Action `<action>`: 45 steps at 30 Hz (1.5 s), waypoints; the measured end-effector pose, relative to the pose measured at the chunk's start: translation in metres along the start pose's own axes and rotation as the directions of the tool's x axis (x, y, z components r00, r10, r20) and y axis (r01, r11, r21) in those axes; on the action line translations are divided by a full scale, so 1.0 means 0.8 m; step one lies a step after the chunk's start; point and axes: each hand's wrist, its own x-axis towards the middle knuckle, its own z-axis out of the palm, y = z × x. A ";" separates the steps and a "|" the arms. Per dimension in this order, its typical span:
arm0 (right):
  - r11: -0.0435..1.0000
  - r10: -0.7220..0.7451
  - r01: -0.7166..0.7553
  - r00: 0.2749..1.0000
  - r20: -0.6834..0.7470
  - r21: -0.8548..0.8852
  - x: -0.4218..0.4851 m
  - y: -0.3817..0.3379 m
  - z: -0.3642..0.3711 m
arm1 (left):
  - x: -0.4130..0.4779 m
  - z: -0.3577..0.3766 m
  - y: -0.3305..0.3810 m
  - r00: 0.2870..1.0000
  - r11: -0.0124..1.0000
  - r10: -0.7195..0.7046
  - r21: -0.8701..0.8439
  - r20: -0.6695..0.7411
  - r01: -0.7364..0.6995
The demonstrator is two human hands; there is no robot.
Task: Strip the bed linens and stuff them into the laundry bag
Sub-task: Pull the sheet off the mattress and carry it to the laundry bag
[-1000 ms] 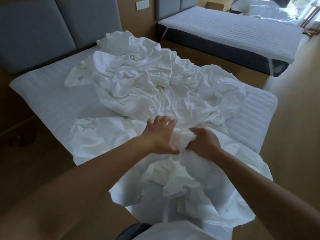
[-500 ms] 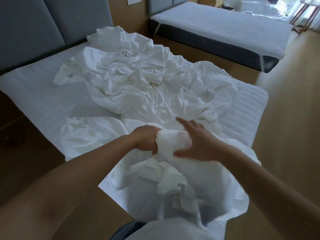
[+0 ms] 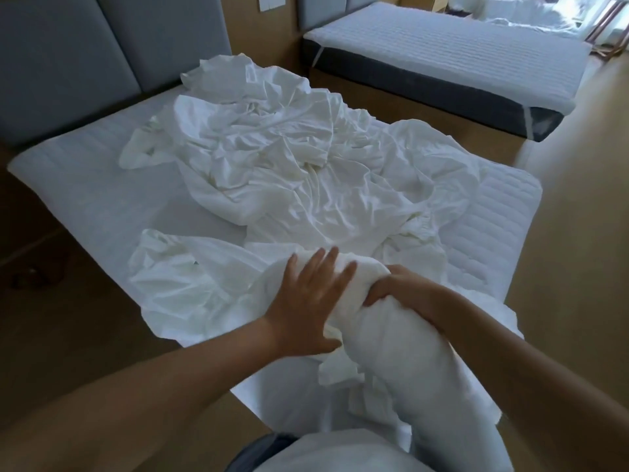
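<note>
— Linen check: where does the bundle sit?
— I see the rolled sheet bundle (image 3: 391, 345) at the near edge of the mattress (image 3: 85, 185), between both hands. Its long axis runs from near my right side out to the far left. Its rounded far end points at the crumpled linen heap (image 3: 289, 165) lying toward the headboard (image 3: 68, 63).
— And the grips?
— My right grip (image 3: 398, 287) is clenched round the bundle's right side. My left grip (image 3: 308, 301) is released, fingers straight and spread, palm pressed flat against the bundle's left side.
— Anything loose?
— Slack cloth hangs from the bundle's near end over the bed's edge.
</note>
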 end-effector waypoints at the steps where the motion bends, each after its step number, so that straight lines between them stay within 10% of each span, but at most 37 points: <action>1: 0.999 0.016 -0.019 0.997 0.075 0.044 -0.003 -0.002 -0.004 | -0.002 0.012 0.000 0.999 1.000 0.016 0.015 -0.032 -0.016; 5: 0.961 0.144 -0.203 0.947 0.287 0.186 -0.009 0.010 -0.015 | 0.042 0.010 -0.016 0.980 0.952 0.119 -0.261 -0.156 -0.158; 9: 0.976 0.214 -0.203 0.963 0.162 -0.083 -0.020 0.001 -0.016 | 0.074 -0.020 -0.022 0.910 0.974 0.120 -0.226 0.396 -0.030; 14: 0.676 -0.148 0.102 0.989 0.002 -0.730 -0.042 -0.014 0.048 | 0.104 -0.047 -0.032 0.660 0.888 0.027 -0.320 0.751 0.329; 17: 0.568 -0.412 0.090 0.892 -0.188 -0.818 -0.031 0.000 0.072 | 0.106 -0.058 -0.043 0.600 0.769 0.039 -0.407 0.799 0.492; 20: 0.733 -0.378 0.112 0.887 -0.266 -0.671 -0.013 -0.006 0.052 | 0.096 -0.062 -0.050 0.658 0.659 0.018 -0.504 0.753 0.558; 24: 0.988 -0.141 0.134 0.986 -0.091 -0.069 -0.005 0.002 0.007 | 0.030 -0.028 -0.018 0.868 0.962 -0.127 -0.153 0.480 0.225; 29: 0.963 0.108 -0.170 0.953 0.281 0.208 -0.014 -0.002 -0.024 | 0.014 0.009 -0.006 0.986 0.972 -0.101 -0.222 -0.131 0.070; 33: 0.958 0.283 -0.259 0.926 0.250 -0.128 -0.021 -0.008 -0.026 | 0.061 -0.024 -0.017 0.937 0.958 -0.094 -0.227 0.337 0.178; 39: 0.706 -0.187 0.158 0.982 0.033 -0.691 -0.030 0.007 0.051 | 0.089 -0.050 -0.028 0.605 0.772 -0.023 -0.371 0.796 0.516; 42: 0.787 -0.364 0.219 0.920 -0.147 -0.576 -0.023 0.022 0.070 | 0.097 -0.070 -0.034 0.505 0.663 0.048 -0.406 0.862 0.629; 45: 0.916 -0.193 0.155 0.979 -0.068 -0.370 -0.009 0.012 0.050 | 0.096 -0.081 -0.028 0.551 0.794 -0.037 -0.310 0.834 0.523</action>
